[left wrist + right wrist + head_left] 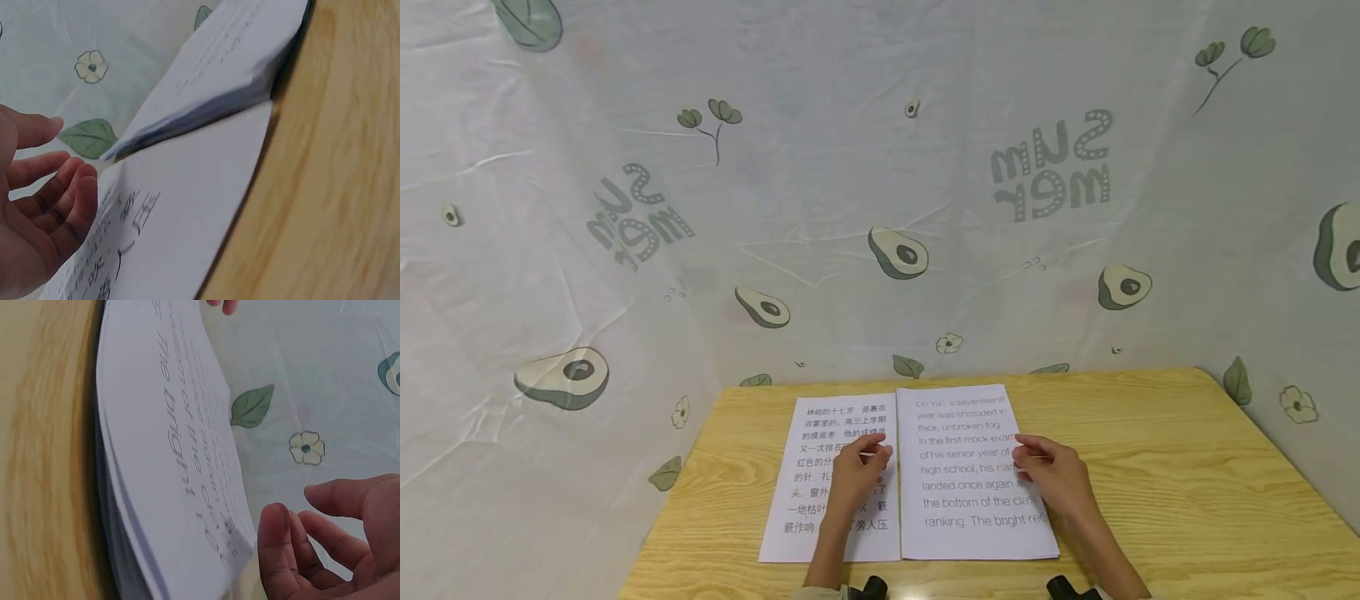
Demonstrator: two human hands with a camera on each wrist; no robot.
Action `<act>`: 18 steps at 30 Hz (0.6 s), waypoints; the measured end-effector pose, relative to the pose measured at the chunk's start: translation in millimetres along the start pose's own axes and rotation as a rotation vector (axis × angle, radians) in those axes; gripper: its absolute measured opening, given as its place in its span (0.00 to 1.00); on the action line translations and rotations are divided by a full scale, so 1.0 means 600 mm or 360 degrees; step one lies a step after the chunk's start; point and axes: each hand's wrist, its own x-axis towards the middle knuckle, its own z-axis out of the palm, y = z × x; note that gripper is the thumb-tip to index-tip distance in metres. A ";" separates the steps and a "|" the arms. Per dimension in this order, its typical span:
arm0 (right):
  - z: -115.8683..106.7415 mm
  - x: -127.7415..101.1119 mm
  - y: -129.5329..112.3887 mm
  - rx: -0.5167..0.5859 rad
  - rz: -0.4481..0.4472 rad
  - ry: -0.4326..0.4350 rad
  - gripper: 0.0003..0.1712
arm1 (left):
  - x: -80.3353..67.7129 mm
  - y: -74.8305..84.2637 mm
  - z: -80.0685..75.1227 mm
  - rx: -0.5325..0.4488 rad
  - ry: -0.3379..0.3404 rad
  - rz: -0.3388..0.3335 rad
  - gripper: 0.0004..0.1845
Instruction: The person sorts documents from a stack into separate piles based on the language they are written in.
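Note:
Two white paper stacks lie side by side, their inner edges close together. The left stack (786, 500) carries printed Chinese text; the right stack (977, 537) carries large English text and looks thick in the wrist views. My left hand (859, 475) hovers over the Chinese page, hiding some of its lines, fingers loosely bent and holding nothing. Near the right edge of the English page is my right hand (1060, 475), thumb and fingers apart in the right wrist view with nothing between them. Both hands (44, 212) (331, 544) look raised off the paper.
Beneath the papers is a light wood-grain table (1187, 483), extending farther to the right than to the left. A pale cloth (820, 192) printed with avocados, leaves and flowers hangs behind and at the sides. Dark wrist devices (872, 588) show at the bottom edge.

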 end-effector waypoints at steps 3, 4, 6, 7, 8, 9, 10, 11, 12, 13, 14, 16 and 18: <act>-0.011 0.004 0.005 -0.0087 -0.0030 0.0036 0.25 | 0.001 0.005 0.008 -0.0019 0.0005 0.0018 0.19; -0.014 0.004 0.007 -0.0126 -0.0035 0.0043 0.25 | 0.002 0.006 0.010 -0.0020 0.0008 0.0017 0.19; -0.021 0.006 0.012 -0.0200 -0.0053 0.0055 0.25 | 0.003 0.007 0.013 -0.0009 0.0017 0.0030 0.19; -0.023 0.006 0.013 -0.0235 -0.0062 0.0053 0.25 | 0.003 0.007 0.015 -0.0005 0.0022 0.0036 0.19; -0.025 0.007 0.015 -0.0260 -0.0070 0.0047 0.25 | 0.004 0.007 0.015 0.0000 0.0026 0.0036 0.18; -0.027 0.008 0.016 -0.0280 -0.0076 0.0040 0.26 | 0.004 0.007 0.016 0.0009 0.0030 0.0038 0.18; -0.029 0.009 0.017 -0.0294 -0.0079 0.0033 0.26 | 0.004 0.008 0.017 0.0011 0.0034 0.0039 0.18; -0.030 0.010 0.017 -0.0307 -0.0083 0.0026 0.26 | 0.005 0.009 0.018 0.0016 0.0037 0.0043 0.18; -0.031 0.011 0.017 -0.0317 -0.0082 0.0012 0.26 | 0.005 0.009 0.018 0.0020 0.0041 0.0049 0.18; -0.032 0.012 0.018 -0.0334 -0.0079 0.0000 0.27 | 0.004 0.010 0.019 0.0022 0.0046 0.0048 0.18; -0.032 0.013 0.019 -0.0351 -0.0077 -0.0010 0.27 | 0.004 0.011 0.020 0.0034 0.0050 0.0043 0.18; -0.032 0.014 0.020 -0.0376 -0.0070 -0.0029 0.27 | 0.001 0.012 0.022 0.0065 0.0058 0.0039 0.18; -0.031 0.013 0.022 -0.0400 -0.0070 -0.0038 0.27 | -0.001 0.013 0.025 0.0099 0.0065 0.0033 0.18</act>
